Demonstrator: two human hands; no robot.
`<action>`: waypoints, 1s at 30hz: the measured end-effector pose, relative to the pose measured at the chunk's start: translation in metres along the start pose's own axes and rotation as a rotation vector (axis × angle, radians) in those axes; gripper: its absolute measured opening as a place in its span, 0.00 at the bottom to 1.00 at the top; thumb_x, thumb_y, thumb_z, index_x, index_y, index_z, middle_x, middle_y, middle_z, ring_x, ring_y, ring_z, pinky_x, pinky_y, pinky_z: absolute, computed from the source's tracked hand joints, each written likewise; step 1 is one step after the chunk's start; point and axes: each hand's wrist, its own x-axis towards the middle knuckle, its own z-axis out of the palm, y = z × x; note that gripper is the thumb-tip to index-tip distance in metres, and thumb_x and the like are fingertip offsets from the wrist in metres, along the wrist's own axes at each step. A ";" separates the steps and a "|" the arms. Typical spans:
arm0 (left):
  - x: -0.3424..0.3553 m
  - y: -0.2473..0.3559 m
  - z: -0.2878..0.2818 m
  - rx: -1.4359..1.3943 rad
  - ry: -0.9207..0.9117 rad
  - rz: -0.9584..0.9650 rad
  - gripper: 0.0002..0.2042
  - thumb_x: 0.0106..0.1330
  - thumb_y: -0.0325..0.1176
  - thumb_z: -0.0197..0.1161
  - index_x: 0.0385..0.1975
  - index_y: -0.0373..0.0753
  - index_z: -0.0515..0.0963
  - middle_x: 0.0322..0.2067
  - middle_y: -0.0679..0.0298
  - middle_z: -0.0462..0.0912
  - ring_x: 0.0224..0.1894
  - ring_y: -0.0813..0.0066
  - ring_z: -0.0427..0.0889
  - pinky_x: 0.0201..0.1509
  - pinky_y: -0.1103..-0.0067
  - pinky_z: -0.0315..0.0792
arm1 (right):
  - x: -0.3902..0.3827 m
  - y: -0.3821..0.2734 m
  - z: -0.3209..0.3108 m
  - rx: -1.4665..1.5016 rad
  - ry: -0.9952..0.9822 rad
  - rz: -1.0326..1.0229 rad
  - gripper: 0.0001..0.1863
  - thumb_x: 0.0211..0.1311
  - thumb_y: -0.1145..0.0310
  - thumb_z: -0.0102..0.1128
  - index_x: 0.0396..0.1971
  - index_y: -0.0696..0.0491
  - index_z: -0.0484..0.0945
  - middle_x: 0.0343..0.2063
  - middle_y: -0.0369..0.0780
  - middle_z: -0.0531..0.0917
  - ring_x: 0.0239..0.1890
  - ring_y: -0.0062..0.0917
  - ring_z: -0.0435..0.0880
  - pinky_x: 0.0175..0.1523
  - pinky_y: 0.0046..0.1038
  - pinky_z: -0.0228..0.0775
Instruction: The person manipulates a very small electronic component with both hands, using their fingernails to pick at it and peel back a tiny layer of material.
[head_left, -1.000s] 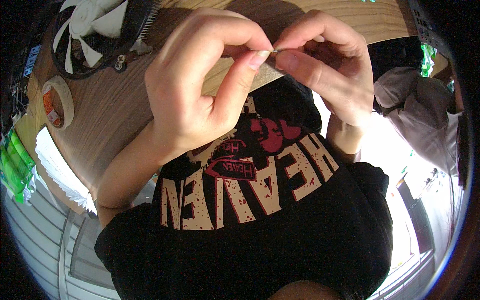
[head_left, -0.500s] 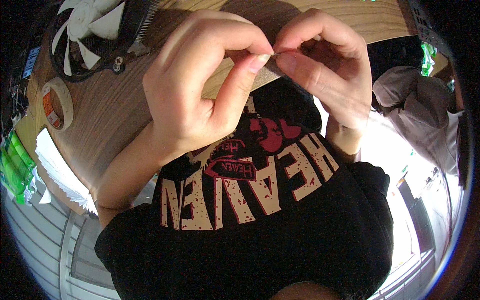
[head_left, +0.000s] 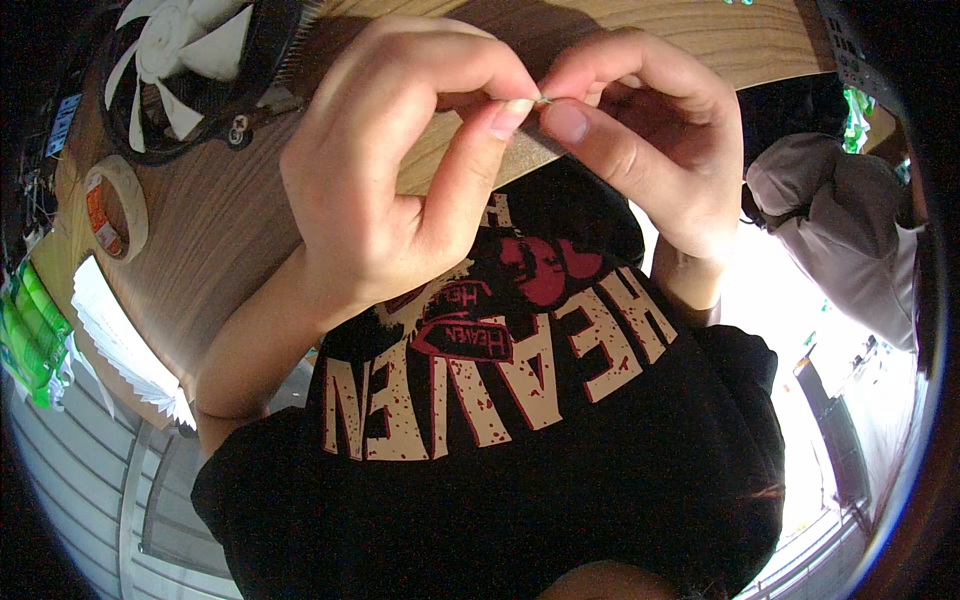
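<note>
Thumb and forefinger of my left hand (head_left: 375, 165) are pinched together at the upper middle. Facing it, my right hand (head_left: 665, 150) pinches in the same way, its fingertips almost touching the left ones. Between the two pinches shows a tiny, thin piece (head_left: 543, 100), too small to name. Most of it is hidden by the fingertips. Both hands are raised in front of my black T-shirt (head_left: 500, 510), above the near edge of the wooden table.
A white-bladed fan in a black frame (head_left: 165, 45) sits on the wooden table (head_left: 215, 215) at the upper left. Near it lie a roll of tape (head_left: 135, 205) and white paper (head_left: 115, 320). A green package (head_left: 35, 335) is far left; grey-brown fabric (head_left: 825, 190) hangs at right.
Both hands have shifted very slightly to the left, and the fingertips are a little further apart, so more of the tiny piece shows between them.
</note>
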 end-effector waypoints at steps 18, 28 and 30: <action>-0.013 0.001 0.010 -0.004 0.126 -0.112 0.07 0.59 0.16 0.49 0.37 0.29 0.66 0.33 0.55 0.70 0.26 0.78 0.73 0.32 0.86 0.69 | 0.003 0.008 -0.004 0.060 -0.056 -0.079 0.07 0.51 0.82 0.58 0.31 0.61 0.75 0.29 0.40 0.79 0.33 0.19 0.77 0.41 0.18 0.67; 0.015 0.022 0.000 0.222 -0.213 0.006 0.07 0.59 0.16 0.49 0.37 0.28 0.66 0.33 0.55 0.70 0.26 0.77 0.73 0.31 0.86 0.69 | 0.001 0.009 -0.001 0.007 -0.021 -0.158 0.07 0.49 0.84 0.55 0.31 0.62 0.75 0.30 0.41 0.78 0.33 0.20 0.76 0.40 0.18 0.65; 0.015 0.023 0.001 0.217 -0.200 -0.125 0.08 0.59 0.15 0.49 0.38 0.28 0.66 0.33 0.55 0.70 0.26 0.77 0.73 0.31 0.86 0.69 | 0.001 0.010 -0.002 0.016 -0.019 -0.152 0.07 0.49 0.84 0.55 0.31 0.62 0.75 0.29 0.40 0.78 0.33 0.19 0.76 0.40 0.18 0.65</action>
